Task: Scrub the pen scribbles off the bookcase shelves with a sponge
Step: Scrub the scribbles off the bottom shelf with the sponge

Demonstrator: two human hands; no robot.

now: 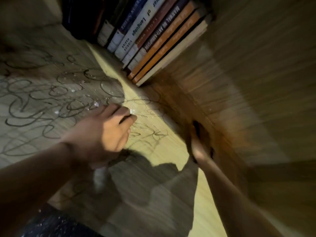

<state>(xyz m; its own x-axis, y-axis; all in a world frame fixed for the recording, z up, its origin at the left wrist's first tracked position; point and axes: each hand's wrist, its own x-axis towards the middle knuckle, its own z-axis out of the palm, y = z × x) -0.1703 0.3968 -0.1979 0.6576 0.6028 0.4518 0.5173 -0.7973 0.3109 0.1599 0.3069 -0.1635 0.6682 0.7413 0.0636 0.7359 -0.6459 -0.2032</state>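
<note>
Pale wood-grain shelf (167,151), carrying dark looping pen scribbles (51,96) that spread up and to the left of the left hand (102,132), the band running diagonally toward a row of books (153,40) at the back. Left hand nearer the marks, knuckles up, fingers curled downward onto the board among wet droplets; a whitish blurred patch beneath the wrist may be the sponge, but that cannot be confirmed. Right hand (200,142) off to the right, against the dark brown side panel (222,108); blur hides its fingers, grip undetermined.
</note>
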